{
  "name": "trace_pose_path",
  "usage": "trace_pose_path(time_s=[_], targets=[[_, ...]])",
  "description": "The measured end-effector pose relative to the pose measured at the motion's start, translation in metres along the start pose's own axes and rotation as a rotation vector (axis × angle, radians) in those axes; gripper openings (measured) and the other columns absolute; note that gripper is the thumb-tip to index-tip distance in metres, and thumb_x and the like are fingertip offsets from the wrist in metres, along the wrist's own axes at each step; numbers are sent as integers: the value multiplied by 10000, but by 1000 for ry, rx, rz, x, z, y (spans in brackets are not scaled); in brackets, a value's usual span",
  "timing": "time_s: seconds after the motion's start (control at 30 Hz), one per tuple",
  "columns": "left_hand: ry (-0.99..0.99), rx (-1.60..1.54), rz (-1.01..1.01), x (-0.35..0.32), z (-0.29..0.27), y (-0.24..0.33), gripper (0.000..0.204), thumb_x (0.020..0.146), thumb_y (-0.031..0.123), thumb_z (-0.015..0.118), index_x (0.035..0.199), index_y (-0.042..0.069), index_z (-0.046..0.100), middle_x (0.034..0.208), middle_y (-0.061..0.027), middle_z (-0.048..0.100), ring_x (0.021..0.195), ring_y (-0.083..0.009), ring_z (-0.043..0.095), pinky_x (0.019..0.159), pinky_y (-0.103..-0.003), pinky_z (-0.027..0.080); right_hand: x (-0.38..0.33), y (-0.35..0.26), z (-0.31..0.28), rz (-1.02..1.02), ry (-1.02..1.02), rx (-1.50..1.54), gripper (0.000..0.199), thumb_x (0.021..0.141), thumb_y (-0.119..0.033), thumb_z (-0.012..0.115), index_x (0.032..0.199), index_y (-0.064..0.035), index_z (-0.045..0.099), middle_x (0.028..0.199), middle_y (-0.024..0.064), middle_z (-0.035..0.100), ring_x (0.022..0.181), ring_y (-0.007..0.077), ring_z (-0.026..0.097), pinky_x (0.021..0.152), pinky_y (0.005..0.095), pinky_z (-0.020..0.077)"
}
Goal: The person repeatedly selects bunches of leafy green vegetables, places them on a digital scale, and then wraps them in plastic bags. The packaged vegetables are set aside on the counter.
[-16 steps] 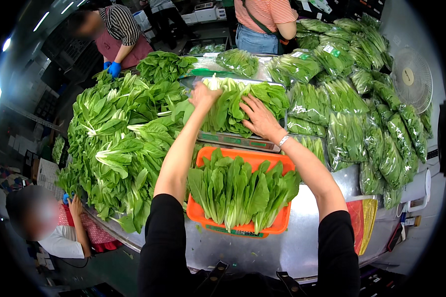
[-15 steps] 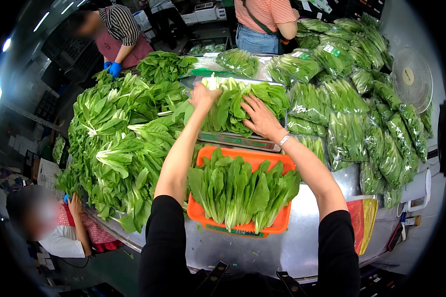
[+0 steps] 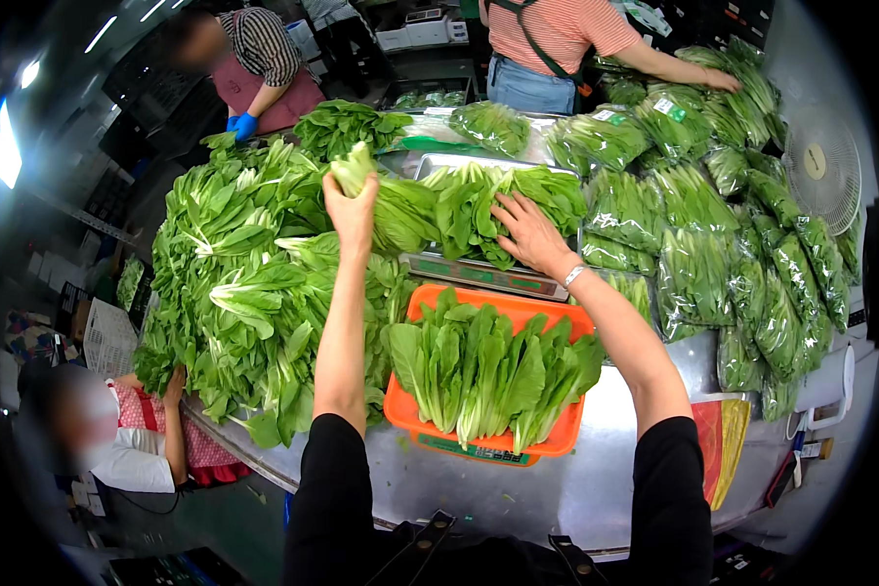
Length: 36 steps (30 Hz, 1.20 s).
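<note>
A metal table [image 3: 518, 498] with a dull shine fills the lower middle, its rim bordering a dark greenish floor [image 3: 234, 523] at left. A pale grey wall [image 3: 799, 68] rises at right, near a round white fan [image 3: 822, 174]. Upper left, a bright lamp [image 3: 4, 145] and strip lights [image 3: 100, 33] shine; white boxes [image 3: 428, 35] stand at the back.

We see bright green leaves [image 3: 400, 210] with pale stems [image 3: 354, 168], a near orange tray [image 3: 397, 408], and a far orange-and-white striped shirt [image 3: 584, 31].
</note>
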<state>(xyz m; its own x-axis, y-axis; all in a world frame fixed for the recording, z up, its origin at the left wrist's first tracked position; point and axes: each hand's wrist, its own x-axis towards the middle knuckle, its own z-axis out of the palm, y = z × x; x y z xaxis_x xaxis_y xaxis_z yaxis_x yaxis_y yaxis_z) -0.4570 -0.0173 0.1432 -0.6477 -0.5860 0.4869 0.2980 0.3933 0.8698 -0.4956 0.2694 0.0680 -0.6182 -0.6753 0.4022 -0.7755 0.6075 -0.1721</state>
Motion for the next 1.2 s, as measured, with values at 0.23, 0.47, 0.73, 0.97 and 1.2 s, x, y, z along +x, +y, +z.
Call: trace_pose_path(time_s=[0.23,0.47,0.73,0.97,1.2], targets=[[-92,-475,-1,28,-83,39,456,774,197,723,1132,7,514,1013,-58,579,882,-136,535,812,-281,415,9,-10,-27,44,22,271,532,820,-252,583,1292,-70,421,1384,189,357,1278,388,332,1073,443,284],[-606,-189,115,-40,-113,141,482,733,76,687,1144,61,435,1029,-46,546,926,-133,543,822,-270,455,-2,-132,-148,51,363,638,552,904,-351,526,1288,29,411,1332,205,423,1212,317,441,1009,381,359],[-939,254,679,-136,-106,196,643,558,62,770,1115,48,450,1037,-124,504,1042,-349,469,1010,-447,314,-87,-212,-187,452,-121,1408,664,928,-539,385,1307,5,413,1226,117,487,1084,197,525,858,344,500],[-1328,352,1081,-197,-89,211,648,589,86,730,1147,26,405,1073,-118,494,1053,-321,487,1073,-486,275,-155,-217,-191,480,-519,1470,590,859,-517,560,1183,-26,511,1034,62,594,896,121,589,750,272,505],[-1425,452,1302,-222,-96,235,759,618,151,733,1263,72,342,1377,-169,344,1271,-321,365,1129,-487,165,-197,-251,-170,549,-314,1641,484,824,-198,661,1208,4,446,1031,84,587,879,117,594,700,235,499]])
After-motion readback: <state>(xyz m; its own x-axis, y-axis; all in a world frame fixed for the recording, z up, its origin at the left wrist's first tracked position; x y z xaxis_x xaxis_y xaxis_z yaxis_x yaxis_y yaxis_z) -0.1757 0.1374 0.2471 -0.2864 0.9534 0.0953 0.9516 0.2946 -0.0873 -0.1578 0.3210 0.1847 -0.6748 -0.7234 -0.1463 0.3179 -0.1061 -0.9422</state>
